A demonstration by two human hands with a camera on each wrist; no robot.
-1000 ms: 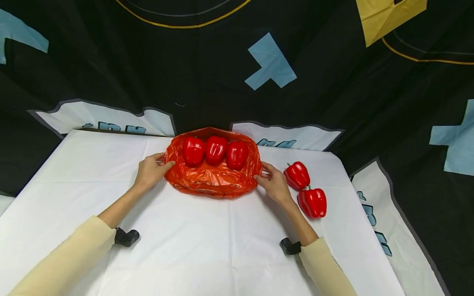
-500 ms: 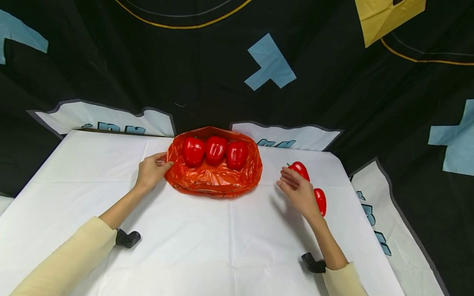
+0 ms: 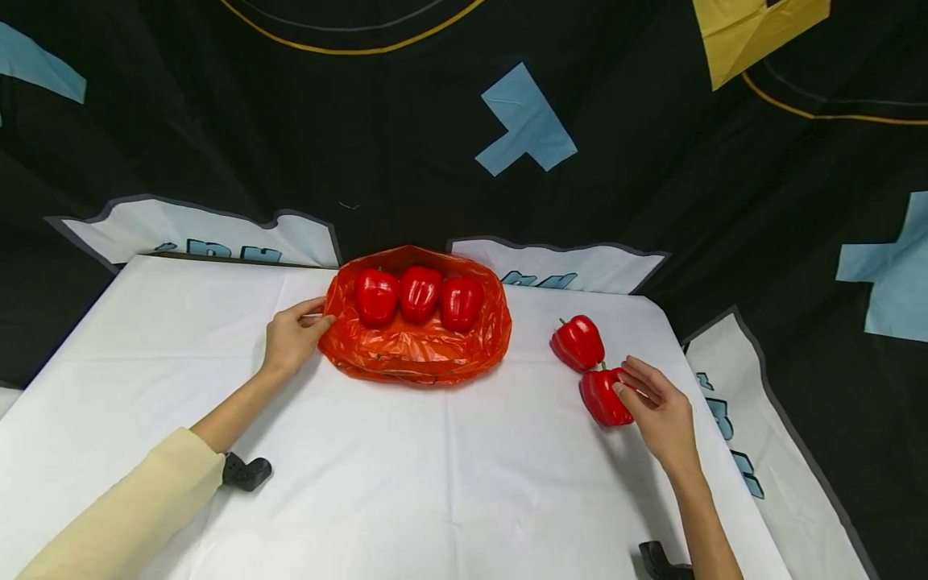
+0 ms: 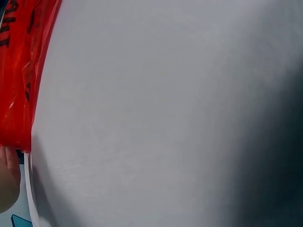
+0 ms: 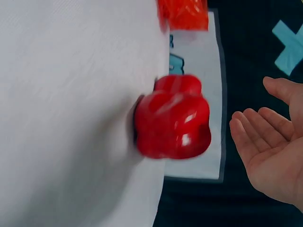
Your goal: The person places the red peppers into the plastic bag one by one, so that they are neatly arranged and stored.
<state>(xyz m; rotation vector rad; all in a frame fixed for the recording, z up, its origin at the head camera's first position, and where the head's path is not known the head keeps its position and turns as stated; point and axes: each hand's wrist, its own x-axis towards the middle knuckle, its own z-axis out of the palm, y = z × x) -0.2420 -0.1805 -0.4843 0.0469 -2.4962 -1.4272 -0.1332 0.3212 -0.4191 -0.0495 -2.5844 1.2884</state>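
An orange plastic bag [image 3: 413, 354] lies open on the white table [image 3: 406, 483], with three red peppers [image 3: 419, 295] side by side inside it. My left hand [image 3: 293, 338] pinches the bag's left edge; the left wrist view shows only that edge [image 4: 21, 75] and a fingertip [image 4: 7, 177]. Two more red peppers lie on the table to the right, one farther [image 3: 577, 342] and one nearer [image 3: 600, 397]. Beside the nearer pepper [image 5: 173, 125] my right hand [image 3: 652, 403] is held open, its palm [image 5: 270, 161] facing the pepper with a small gap between them.
The white table ends close to the right of the loose peppers, at its right edge [image 3: 725, 419]. Black printed cloth [image 3: 507, 161] hangs behind and around the table. Small black clips [image 3: 246, 471] sit by each forearm.
My right hand let go of the bag's right edge and moved right, past the farther pepper, to the nearer loose pepper. The left hand and the bag stayed put.
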